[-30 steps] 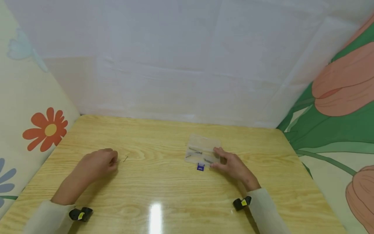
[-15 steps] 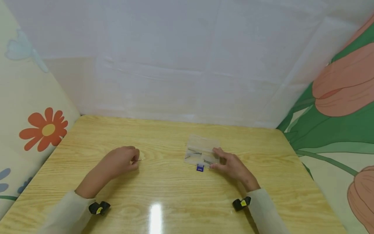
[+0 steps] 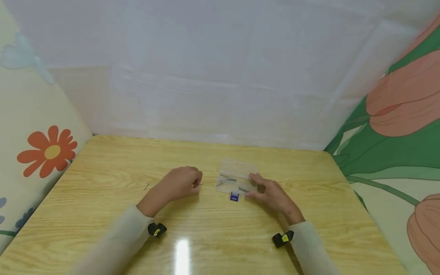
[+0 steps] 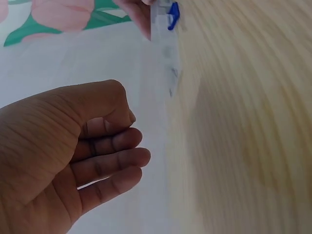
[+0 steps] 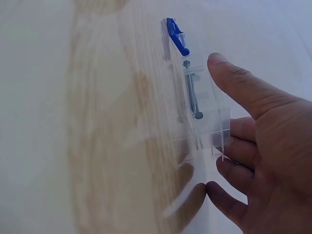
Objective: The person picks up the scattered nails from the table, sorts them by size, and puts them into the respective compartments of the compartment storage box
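My left hand (image 3: 182,181) is held over the middle of the table, left of a clear plastic box (image 3: 237,166). Its thumb and forefinger pinch a thin nail (image 3: 201,185), whose tip shows past the fingers. In the left wrist view the other fingers of the left hand (image 4: 97,151) are bent and the nail is hidden. The box lies open, with several nails (image 3: 228,178) inside and a blue latch (image 3: 234,196) on its near side. My right hand (image 3: 275,194) holds the box's right side, thumb near the front corner and fingers at the back and side.
More thin nails (image 3: 146,186) lie on the wooden table (image 3: 206,236) left of the left forearm. A white cloth (image 3: 206,76) hangs behind the table. Flower-patterned walls (image 3: 388,152) stand at both sides. Black wrist cameras (image 3: 157,230) sit at both cuffs.
My left hand has moved right across the table with the nail, coming closer to the box. Nails it hid before now show behind it. The right hand and the box have stayed in place.
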